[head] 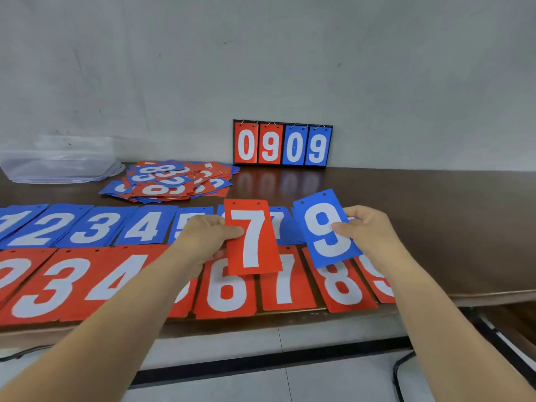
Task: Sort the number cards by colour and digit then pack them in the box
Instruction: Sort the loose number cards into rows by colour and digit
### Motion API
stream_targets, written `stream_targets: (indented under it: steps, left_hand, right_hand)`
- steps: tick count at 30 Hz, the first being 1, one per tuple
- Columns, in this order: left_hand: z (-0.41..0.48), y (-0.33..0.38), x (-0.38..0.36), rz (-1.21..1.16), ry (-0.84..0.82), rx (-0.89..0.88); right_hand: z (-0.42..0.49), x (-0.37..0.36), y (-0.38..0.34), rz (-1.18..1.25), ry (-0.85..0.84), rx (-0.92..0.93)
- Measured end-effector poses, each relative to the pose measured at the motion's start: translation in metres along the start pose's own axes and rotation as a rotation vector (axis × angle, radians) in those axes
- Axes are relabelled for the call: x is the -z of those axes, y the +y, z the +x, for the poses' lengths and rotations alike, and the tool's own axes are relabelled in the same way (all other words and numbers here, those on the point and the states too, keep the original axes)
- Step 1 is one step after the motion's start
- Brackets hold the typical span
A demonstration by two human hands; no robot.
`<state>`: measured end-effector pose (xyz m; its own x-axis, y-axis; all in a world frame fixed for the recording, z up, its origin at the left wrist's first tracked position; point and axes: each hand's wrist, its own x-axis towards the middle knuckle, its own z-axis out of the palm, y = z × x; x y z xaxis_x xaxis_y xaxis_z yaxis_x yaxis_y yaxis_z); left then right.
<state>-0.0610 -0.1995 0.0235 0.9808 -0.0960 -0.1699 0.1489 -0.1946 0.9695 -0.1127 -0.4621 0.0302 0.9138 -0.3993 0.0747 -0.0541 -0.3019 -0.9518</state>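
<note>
"Table [435, 227] first — what covered the brown top?"

"Two rows ran along its six o'clock edge. The red row [58, 285] lay nearest, with 3, 4, 6, 7 and 8 readable. The blue row [87, 227] lay just behind it, showing 1 to 5; arms and held cards hid part of both."

"And farther back?"

"A clear plastic box [58, 163] sat at ten o'clock against the wall. A loose pile [171, 181] of mixed red and blue cards lay at eleven, near the box. A small scoreboard [282, 145] stood upright at twelve, reading 0 9 in red and 0 9 in blue."

"The hands?"

"The left hand [203, 236] pinched a red 7 card [252, 236] by its left edge, thumb on the face, above the rows. The right hand [368, 230] gripped a blue 9 card [324, 227] by its right edge, tilted, at three o'clock of the red 7 card — the two cards apart."
</note>
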Motion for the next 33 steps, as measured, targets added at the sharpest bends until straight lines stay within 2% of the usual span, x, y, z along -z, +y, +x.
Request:
stream_targets:
  steps: [6, 10, 18, 21, 26, 30, 33]
  left_hand:
    - [-0.015, 0.000, -0.041, 0.228, 0.043, -0.026]
    - [-0.019, -0.012, -0.055, 0.387, 0.092, -0.119]
    - [-0.031, -0.023, -0.068, 1.012, 0.224, -0.177]
    - [-0.030, -0.020, -0.072, 1.178, 0.256, -0.226]
    - [-0.020, -0.017, -0.074, 1.169, 0.230, -0.263]
    - [-0.009, -0.018, -0.075, 1.041, 0.164, -0.336]
    - [-0.002, -0.018, -0.076, 0.945, 0.087, -0.357]
  right_hand:
    - [-0.013, 0.035, 0.020, -0.002, 0.027, -0.015]
    - [-0.014, 0.052, 0.031, 0.021, 0.079, -0.030]
    - [0.019, 0.066, 0.043, -0.077, 0.251, -0.044]
    - [0.035, 0.064, 0.042, -0.129, 0.276, -0.038]
    - [0.068, 0.055, 0.042, -0.180, 0.259, -0.058]
    - [0.098, 0.048, 0.041, -0.135, 0.233, -0.057]
    - [0.116, 0.045, 0.042, -0.207, 0.208, -0.075]
